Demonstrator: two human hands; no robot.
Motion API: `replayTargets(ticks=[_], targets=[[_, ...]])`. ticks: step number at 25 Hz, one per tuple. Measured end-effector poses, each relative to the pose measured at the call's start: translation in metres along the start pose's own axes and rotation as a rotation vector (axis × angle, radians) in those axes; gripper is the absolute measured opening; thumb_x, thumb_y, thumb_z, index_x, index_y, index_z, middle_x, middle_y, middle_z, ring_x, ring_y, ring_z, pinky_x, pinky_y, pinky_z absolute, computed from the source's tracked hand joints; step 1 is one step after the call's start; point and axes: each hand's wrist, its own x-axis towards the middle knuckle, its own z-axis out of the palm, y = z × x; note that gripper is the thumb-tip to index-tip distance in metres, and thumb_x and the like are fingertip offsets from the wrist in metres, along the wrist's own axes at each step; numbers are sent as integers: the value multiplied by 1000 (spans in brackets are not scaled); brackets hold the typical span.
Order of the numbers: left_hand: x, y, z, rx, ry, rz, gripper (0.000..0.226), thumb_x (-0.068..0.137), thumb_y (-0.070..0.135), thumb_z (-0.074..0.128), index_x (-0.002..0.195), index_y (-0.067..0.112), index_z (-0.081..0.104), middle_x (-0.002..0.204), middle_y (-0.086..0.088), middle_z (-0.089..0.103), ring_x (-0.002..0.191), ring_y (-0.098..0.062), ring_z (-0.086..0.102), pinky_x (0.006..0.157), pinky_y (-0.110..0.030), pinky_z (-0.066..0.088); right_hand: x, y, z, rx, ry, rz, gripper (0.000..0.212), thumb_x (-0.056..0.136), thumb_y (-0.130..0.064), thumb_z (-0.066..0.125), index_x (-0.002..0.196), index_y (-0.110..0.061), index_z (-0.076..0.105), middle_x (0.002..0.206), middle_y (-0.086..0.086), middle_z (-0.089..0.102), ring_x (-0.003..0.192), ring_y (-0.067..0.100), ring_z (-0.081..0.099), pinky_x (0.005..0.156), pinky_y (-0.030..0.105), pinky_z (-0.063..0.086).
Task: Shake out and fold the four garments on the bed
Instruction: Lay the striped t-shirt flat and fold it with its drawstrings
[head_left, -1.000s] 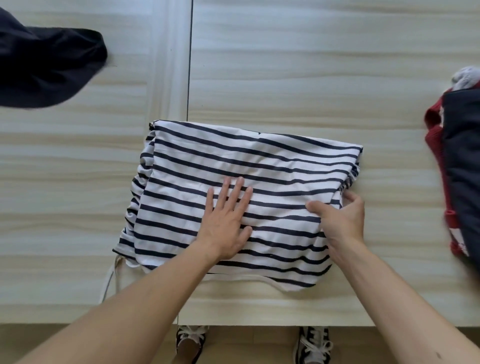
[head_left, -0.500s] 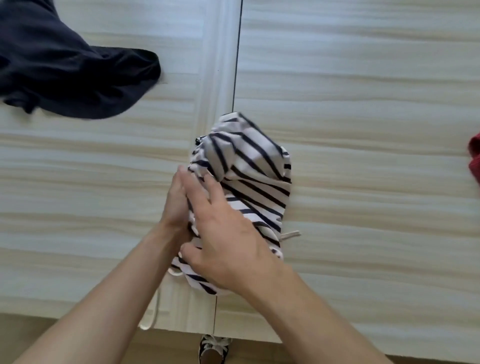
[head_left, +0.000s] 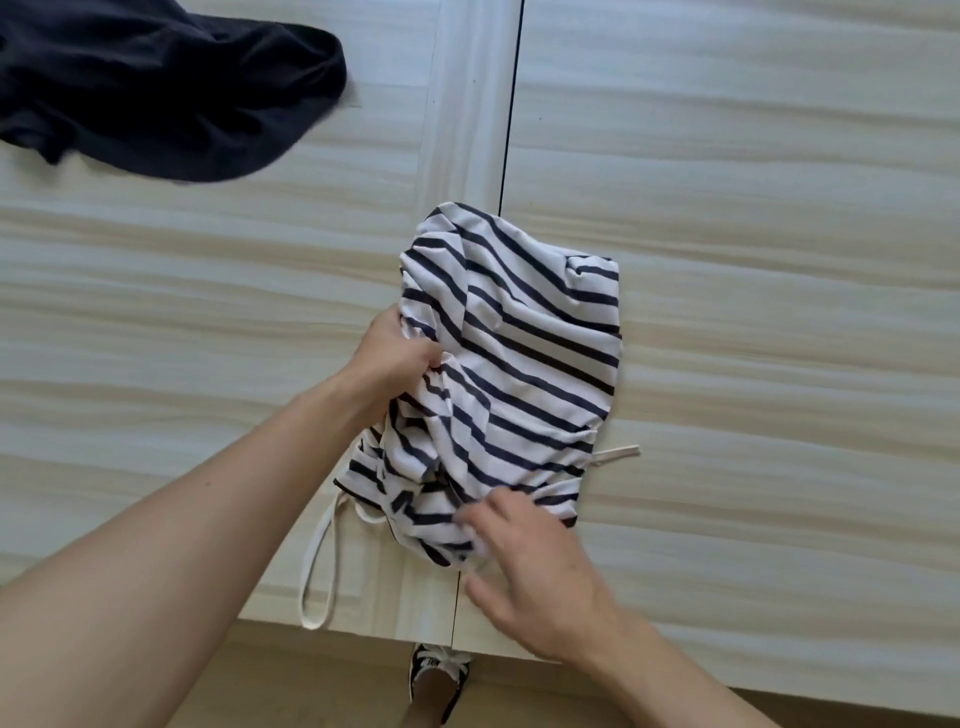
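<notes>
Two hands are folding striped garment (head_left: 519, 364).
Left hand (head_left: 400, 353) is gripping its left edge; right hand (head_left: 524, 566) at near end, grip indeterminate.

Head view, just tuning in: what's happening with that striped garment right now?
A person is mid-fold on the striped garment, which lies bunched and partly doubled over on the light wood-grain surface. The left hand grips its left edge. The right hand is at the near corner, blurred, so a grip there cannot be confirmed. A white strap loops toward the near edge. A dark garment lies crumpled at far left, unfolded.
</notes>
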Motion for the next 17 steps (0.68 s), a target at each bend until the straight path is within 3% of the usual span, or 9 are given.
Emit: replayTargets(ticks=[2, 3, 5, 7, 10, 12, 15, 17], targets=[[-8, -5, -11, 43, 78, 39, 43, 83, 10, 71, 123, 20, 58, 116, 3, 69, 105, -18, 66, 92, -38, 55, -4, -3, 0, 69, -122, -87, 31, 92, -44, 55, 121, -33, 54, 109, -14, 55, 99, 6, 52, 89, 33, 50], [-17, -7, -13, 101, 156, 63, 46, 83, 19, 75, 124, 21, 54, 116, 6, 66, 105, -16, 63, 92, -38, 53, -3, -2, 1, 109, -85, -84, 26, 93, -43, 52, 115, -32, 56, 106, -15, 56, 96, 5, 53, 87, 33, 51], [-37, -17, -9, 236, 251, 111, 59, 81, 35, 78, 129, 21, 47, 114, 9, 60, 104, -16, 58, 90, -36, 49, 5, 3, 0, 144, 177, -2, 21, 93, -39, 50, 112, -30, 55, 107, -14, 51, 97, 4, 51, 85, 29, 50], [-54, -34, 0, 325, 196, 190, 61, 83, 33, 76, 132, 18, 43, 117, 4, 61, 106, -19, 58, 87, -34, 47, 16, 11, -5, 114, 355, 118, 29, 92, -40, 56, 119, -29, 53, 113, -13, 45, 102, 6, 48, 86, 24, 47], [-53, -55, -4, 342, 66, 215, 57, 87, 6, 60, 139, 19, 43, 129, 0, 61, 118, -23, 57, 89, -29, 41, 31, 25, -11, -40, 198, 191, 43, 91, -49, 55, 129, -29, 50, 121, -10, 39, 113, 13, 42, 94, 33, 45], [-49, -61, -16, 309, 156, 219, 50, 88, 0, 56, 134, 18, 48, 120, 1, 62, 111, -23, 59, 85, -28, 43, 37, 30, -17, -61, 153, 203, 39, 93, -48, 51, 125, -27, 54, 119, -9, 41, 111, 15, 42, 90, 34, 45], [-59, -91, -35, 356, 392, 169, 45, 92, 10, 60, 135, 12, 47, 124, -4, 54, 111, -22, 55, 91, -31, 46, 45, 32, -24, -14, 141, 213, 33, 93, -45, 54, 117, -24, 57, 117, -7, 44, 111, 16, 44, 83, 32, 43], [-77, -127, -44, 483, 377, 151, 49, 95, 24, 59, 139, 12, 43, 135, -8, 44, 122, -25, 48, 103, -38, 44, 47, 34, -24, -36, 139, 208, 31, 92, -44, 54, 115, -24, 56, 115, -7, 43, 110, 17, 44, 83, 32, 42]])
